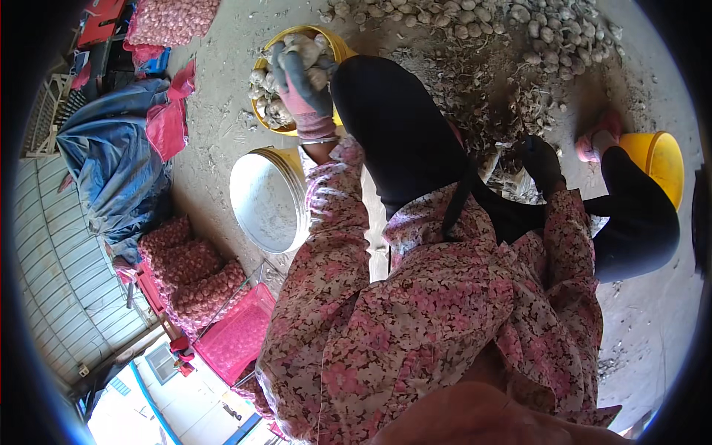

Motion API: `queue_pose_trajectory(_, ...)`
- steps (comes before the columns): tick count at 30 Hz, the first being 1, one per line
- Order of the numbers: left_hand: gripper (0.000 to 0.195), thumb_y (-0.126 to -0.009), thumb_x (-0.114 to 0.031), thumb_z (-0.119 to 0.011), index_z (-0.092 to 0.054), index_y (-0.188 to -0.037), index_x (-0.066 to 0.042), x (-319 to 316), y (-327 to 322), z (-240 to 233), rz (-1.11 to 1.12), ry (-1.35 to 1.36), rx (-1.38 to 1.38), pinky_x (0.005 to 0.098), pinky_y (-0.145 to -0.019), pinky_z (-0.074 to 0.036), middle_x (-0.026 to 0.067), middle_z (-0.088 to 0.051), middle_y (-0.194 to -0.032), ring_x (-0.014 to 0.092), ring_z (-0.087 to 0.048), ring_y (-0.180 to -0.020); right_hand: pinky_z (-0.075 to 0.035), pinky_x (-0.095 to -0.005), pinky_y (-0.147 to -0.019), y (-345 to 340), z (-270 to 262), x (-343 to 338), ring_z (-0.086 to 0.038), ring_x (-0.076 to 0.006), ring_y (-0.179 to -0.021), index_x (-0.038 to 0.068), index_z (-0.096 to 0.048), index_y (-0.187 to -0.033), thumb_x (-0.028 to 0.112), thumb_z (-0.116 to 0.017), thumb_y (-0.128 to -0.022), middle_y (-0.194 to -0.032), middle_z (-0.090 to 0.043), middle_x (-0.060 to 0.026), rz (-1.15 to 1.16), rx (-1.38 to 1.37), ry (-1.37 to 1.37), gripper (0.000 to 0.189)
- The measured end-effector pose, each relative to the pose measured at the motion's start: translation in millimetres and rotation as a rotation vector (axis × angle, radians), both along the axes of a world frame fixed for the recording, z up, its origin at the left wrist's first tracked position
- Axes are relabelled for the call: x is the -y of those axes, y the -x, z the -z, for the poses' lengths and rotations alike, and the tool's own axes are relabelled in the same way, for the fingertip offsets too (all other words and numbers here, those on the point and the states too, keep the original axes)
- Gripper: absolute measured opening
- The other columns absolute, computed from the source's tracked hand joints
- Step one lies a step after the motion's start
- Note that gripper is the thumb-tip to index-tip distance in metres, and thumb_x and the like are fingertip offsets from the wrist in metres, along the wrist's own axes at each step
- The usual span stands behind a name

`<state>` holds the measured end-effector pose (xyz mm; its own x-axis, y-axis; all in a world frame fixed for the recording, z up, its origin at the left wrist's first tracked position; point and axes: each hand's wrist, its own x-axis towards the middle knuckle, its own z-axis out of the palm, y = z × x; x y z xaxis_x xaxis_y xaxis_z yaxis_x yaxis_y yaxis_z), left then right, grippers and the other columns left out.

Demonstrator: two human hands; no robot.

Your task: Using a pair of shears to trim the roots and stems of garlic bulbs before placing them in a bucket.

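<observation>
My left hand (303, 89), in a pink and grey work glove, is over a yellow bucket (339, 47) of garlic bulbs (272, 105). Its fingers are spread around a pale garlic bulb (303, 47) at the top of the heap; whether they grip it is unclear. My right hand (538, 161), in a dark glove, is low beside my bent leg, near garlic stalks and pale scraps (517, 181) on the floor. Its fingers are too dark to show whether it holds anything.
A white bucket (267, 200) lies near my left forearm. Loose garlic bulbs (562, 44) and dry debris (473, 89) cover the floor ahead. A second yellow bucket (664, 167) is by my right foot. Filled mesh sacks (194, 272) and a blue tarpaulin (122, 150) are at left.
</observation>
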<state>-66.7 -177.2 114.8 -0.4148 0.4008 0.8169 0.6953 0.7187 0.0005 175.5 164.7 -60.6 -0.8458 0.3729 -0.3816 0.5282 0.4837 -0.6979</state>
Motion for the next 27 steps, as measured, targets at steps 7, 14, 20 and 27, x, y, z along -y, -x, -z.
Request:
queue_pose_trajectory(7,0.051,-0.085,-0.014,-0.066,-0.044,-0.129,-0.004,83.3,48.0,-32.2,0.087,-0.979,0.716,0.0263,-0.073,-0.05,0.0085,-0.06,-0.105,0.014,-0.058,-0.086,-0.047,-0.0433,-0.071,3.8,-14.4,2.2,-0.062,-0.0358,-0.082,0.003,-0.058,-0.099,0.036,-0.062,-0.083,-0.086,-0.064,-0.0191,-0.051,-0.061,-0.006,0.037)
queue_pose_trajectory(14,0.056,-0.08,-0.022,-0.067,-0.047,-0.131,-0.012,54.5,65.9,-25.4,0.009,0.341,0.63,0.0357,-0.081,-0.05,0.0137,-0.055,-0.123,0.025,-0.061,-0.101,-0.048,-0.0393,-0.07,10.5,-29.5,5.1,-0.063,-0.031,-0.08,0.004,-0.057,-0.102,0.036,-0.064,-0.081,-0.089,-0.064,-0.0178,-0.02,-0.002,0.022,0.039)
queue_pose_trajectory(20,0.052,-0.081,-0.044,-0.06,-0.051,-0.129,-0.025,48.4,95.9,-20.6,-0.406,0.768,0.688,0.0424,-0.088,-0.048,0.011,-0.044,-0.137,0.029,-0.057,-0.11,-0.048,-0.0383,-0.07,7.7,-25.0,4.7,-0.064,-0.0299,-0.081,0.005,-0.057,-0.105,0.037,-0.064,-0.082,-0.088,-0.065,-0.0164,0.03,-0.05,0.051,0.04)
queue_pose_trajectory(27,0.053,-0.08,-0.045,-0.06,-0.051,-0.128,-0.026,39.5,106.4,-23.1,-0.38,0.782,0.701,0.0414,-0.089,-0.048,0.0133,-0.049,-0.131,0.031,-0.056,-0.109,-0.048,-0.0383,-0.072,6.0,-16.8,3.8,-0.064,-0.0305,-0.083,0.006,-0.057,-0.109,0.038,-0.063,-0.082,-0.089,-0.066,-0.0162,0.055,-0.048,0.108,0.043)
